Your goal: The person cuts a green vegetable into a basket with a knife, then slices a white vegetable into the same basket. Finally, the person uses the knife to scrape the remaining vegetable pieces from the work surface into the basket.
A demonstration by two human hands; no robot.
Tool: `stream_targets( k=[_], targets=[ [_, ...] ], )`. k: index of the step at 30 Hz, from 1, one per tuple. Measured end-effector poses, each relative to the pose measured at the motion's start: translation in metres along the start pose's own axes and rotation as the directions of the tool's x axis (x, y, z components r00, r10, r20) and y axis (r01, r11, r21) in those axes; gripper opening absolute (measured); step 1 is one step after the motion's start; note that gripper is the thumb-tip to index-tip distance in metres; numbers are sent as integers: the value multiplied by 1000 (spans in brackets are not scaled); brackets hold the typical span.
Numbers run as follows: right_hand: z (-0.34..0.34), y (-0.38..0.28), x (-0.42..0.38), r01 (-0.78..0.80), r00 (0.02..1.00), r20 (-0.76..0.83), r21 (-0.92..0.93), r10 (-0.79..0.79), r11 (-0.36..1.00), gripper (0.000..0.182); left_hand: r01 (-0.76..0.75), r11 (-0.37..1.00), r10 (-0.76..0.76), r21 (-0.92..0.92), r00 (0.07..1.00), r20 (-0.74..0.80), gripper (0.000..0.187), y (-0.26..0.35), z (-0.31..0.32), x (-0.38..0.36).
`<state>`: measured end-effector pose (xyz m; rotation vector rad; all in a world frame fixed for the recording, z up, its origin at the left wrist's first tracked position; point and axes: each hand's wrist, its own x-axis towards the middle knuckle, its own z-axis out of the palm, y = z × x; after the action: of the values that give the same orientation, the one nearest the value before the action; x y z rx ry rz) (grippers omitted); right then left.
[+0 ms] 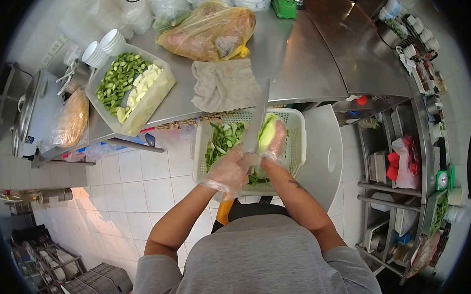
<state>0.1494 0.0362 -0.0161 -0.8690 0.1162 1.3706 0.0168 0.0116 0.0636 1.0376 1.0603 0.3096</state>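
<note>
My left hand (pixel 228 169), in a clear plastic glove, is closed round the grip of a long-bladed knife (pixel 258 116), whose blade points up and away from me. My gloved right hand (pixel 276 141) holds a pale green, peeled-looking vegetable (pixel 267 131) close to the right side of the blade. Both hands are over a white slotted plastic basket (pixel 298 130). Dark green leafy trimmings (pixel 226 137) lie inside it, partly covered by my left hand.
A steel counter (pixel 289 55) runs ahead, bearing a tub (pixel 154 107) of cut green and pale vegetables, a grey cloth (pixel 223 85) and a yellow plastic bag (pixel 211 33). A round grey surface (pixel 322 156) lies right of the basket. Shelving (pixel 388 193) stands farther right.
</note>
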Motion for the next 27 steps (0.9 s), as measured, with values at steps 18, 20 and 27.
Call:
stream_targets(
  k=[18,20,27],
  targets=[
    [-30,-16,-5,-117,932,304,-265,198,957,65,0,992,6,-127,999,49,23,11,-27,-36],
    [-29,-16,-8,-76,932,321,-287,171,955,65,-1,981,25,-194,993,118,23,8,-31,-35],
    [-33,-18,-10,-90,907,364,-323,211,942,60,44,966,0,-253,985,172,23,7,-35,-41]
  ],
)
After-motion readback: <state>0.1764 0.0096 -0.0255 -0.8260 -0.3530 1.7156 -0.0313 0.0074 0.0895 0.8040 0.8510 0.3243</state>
